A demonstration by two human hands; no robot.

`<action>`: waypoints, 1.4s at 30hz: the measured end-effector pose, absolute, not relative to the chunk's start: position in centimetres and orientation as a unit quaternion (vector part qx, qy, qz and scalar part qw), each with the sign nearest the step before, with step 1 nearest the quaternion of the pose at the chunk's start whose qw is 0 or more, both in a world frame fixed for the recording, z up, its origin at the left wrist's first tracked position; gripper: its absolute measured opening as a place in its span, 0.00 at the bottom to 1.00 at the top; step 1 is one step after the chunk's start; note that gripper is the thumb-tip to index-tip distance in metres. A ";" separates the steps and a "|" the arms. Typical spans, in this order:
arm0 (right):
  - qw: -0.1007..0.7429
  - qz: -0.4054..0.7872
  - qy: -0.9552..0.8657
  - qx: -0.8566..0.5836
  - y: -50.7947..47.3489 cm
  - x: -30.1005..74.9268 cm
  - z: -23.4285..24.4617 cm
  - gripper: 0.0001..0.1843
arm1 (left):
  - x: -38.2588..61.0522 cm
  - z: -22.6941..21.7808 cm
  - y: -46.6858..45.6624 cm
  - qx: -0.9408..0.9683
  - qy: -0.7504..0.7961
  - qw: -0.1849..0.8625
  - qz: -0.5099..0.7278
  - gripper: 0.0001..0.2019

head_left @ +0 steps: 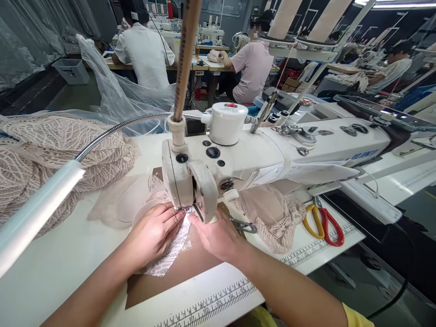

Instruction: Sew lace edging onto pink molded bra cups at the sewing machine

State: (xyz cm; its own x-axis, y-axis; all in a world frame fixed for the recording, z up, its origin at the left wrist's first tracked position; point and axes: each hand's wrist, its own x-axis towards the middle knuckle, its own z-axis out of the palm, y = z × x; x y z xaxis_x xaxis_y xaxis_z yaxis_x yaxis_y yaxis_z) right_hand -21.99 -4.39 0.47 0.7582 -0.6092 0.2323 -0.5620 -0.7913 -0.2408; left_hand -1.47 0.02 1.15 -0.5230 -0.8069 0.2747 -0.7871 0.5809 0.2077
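In the head view, a white sewing machine (218, 159) stands over the table, its needle area partly hidden behind the machine head. My left hand (155, 234) lies flattened on a pale lace piece (168, 252), with its fingertips just left of the presser foot (188, 210). To the right of the foot, my right hand (218, 234) has its fingers closed at the edge of the lace; the machine head hides part of them. Beige lace fabric with a smooth cup (134, 200) extends behind my left hand.
Yellow and red handled scissors (323, 225) and another beige lace piece (275, 222) lie to the right. Small thread snips (243, 225) rest near my right hand. A lace heap (61, 159) and a lit lamp tube (41, 213) are at left. Co-workers sit beyond.
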 end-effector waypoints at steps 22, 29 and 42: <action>0.072 -0.178 0.315 -0.930 -4.4 -22.2 0.7 0.12 | -0.4 1.5 1.5 0.472 -0.861 0.173 -0.077 0.18; 0.100 -0.128 0.290 -0.943 -4.1 -22.2 1.1 0.13 | -0.7 1.0 1.4 0.439 -0.879 0.178 -0.047 0.15; 0.036 -0.119 0.342 -0.931 -3.7 -21.6 0.5 0.22 | -1.2 0.6 0.7 0.439 -0.890 0.125 -0.007 0.18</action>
